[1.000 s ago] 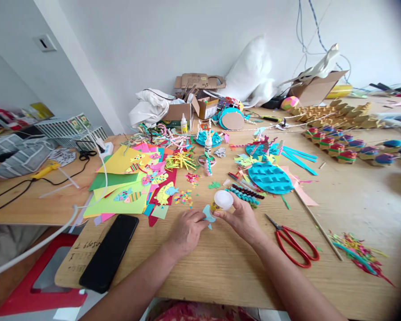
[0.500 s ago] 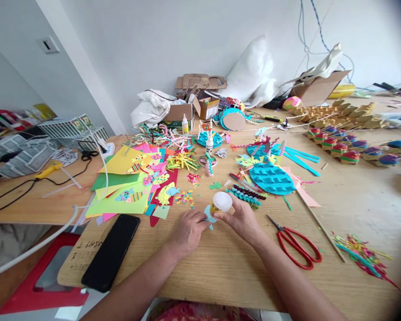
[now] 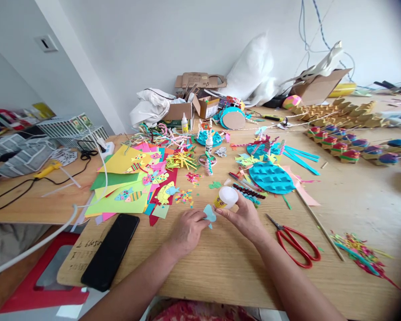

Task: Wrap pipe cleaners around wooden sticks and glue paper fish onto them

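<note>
- Head view: our right hand [image 3: 243, 218] clasps 1 tilted, yellow-labelled container [image 3: 227, 197] between thumb and fingers, above the table [image 3: 200, 274].
- Our left hand [image 3: 189, 227] touches 1 light-blue paper cutout [image 3: 210, 213] with its fingertips; we cannot tell whether they pinch it or only press it.
- That cutout sits between our 2 hands, near the container.
- Red-handled scissors [image 3: 282, 228] lie to our right, 1 black phone [image 3: 111, 252] to our left.
</note>
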`<control>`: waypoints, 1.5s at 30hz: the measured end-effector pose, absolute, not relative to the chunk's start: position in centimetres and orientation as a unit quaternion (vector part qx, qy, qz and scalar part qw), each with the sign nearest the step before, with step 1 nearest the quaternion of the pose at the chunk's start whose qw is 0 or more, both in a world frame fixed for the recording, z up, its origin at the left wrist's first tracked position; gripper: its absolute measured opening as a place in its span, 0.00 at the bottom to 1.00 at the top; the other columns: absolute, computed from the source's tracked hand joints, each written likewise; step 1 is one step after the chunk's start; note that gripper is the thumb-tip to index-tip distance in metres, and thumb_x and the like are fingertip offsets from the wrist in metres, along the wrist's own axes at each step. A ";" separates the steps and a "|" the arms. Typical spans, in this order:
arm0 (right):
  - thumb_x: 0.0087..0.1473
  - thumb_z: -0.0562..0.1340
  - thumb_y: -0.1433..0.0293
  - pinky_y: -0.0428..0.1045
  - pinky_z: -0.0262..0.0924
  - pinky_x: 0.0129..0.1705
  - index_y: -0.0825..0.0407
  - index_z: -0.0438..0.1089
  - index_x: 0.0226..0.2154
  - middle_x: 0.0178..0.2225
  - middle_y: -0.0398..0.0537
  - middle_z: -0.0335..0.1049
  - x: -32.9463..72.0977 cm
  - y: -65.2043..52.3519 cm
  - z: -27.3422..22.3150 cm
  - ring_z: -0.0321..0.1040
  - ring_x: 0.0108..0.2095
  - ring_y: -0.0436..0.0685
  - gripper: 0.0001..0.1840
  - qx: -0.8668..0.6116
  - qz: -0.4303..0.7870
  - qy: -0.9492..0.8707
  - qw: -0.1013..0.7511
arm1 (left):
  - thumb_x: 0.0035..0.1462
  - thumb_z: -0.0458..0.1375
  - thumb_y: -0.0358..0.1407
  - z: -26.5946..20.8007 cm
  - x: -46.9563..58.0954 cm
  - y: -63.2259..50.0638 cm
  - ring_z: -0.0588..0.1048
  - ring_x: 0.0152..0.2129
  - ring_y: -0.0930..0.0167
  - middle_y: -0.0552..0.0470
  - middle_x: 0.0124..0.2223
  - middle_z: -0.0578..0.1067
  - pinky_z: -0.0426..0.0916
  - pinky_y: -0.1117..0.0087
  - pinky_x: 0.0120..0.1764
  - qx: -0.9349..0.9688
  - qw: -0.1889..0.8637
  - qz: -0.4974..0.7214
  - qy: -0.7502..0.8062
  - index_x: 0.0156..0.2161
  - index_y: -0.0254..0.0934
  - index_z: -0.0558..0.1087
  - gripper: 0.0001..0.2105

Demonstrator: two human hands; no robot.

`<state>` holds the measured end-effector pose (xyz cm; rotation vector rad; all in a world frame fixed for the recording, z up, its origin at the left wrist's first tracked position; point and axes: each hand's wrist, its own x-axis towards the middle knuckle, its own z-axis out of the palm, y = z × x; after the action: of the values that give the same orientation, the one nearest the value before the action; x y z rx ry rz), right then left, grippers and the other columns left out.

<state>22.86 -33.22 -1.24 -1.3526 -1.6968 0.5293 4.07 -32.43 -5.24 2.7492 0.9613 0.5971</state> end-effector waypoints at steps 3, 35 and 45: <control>0.42 0.62 0.57 0.48 0.59 0.31 0.54 0.63 0.36 0.31 0.47 0.68 22.8 -33.2 -1.4 0.64 0.31 0.56 0.21 -0.544 0.216 -0.684 0.436 | 0.55 0.50 0.31 -5.3 4.1 -32.4 0.66 0.41 0.69 0.53 0.39 0.72 0.61 0.66 0.42 0.921 0.088 0.200 0.323 0.40 0.41 0.70 0.10; 0.45 0.61 0.62 0.45 0.57 0.29 0.52 0.64 0.33 0.27 0.43 0.65 22.4 -33.0 -1.2 0.62 0.27 0.52 0.13 -0.520 0.208 -0.708 0.430 | 0.54 0.50 0.29 -5.2 4.2 -32.5 0.66 0.42 0.70 0.53 0.40 0.72 0.61 0.66 0.42 0.921 0.091 0.192 0.327 0.41 0.42 0.70 0.11; 0.44 0.61 0.60 0.45 0.57 0.29 0.52 0.64 0.33 0.27 0.43 0.65 22.3 -33.2 -1.3 0.61 0.27 0.52 0.15 -0.517 0.221 -0.716 0.413 | 0.55 0.50 0.31 -5.1 4.2 -32.5 0.66 0.40 0.69 0.53 0.39 0.72 0.61 0.66 0.41 0.920 0.095 0.187 0.329 0.40 0.41 0.71 0.10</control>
<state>22.32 -33.15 -1.28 -1.3015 -1.8019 0.5551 4.20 -32.54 -5.08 2.7284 0.9766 0.5557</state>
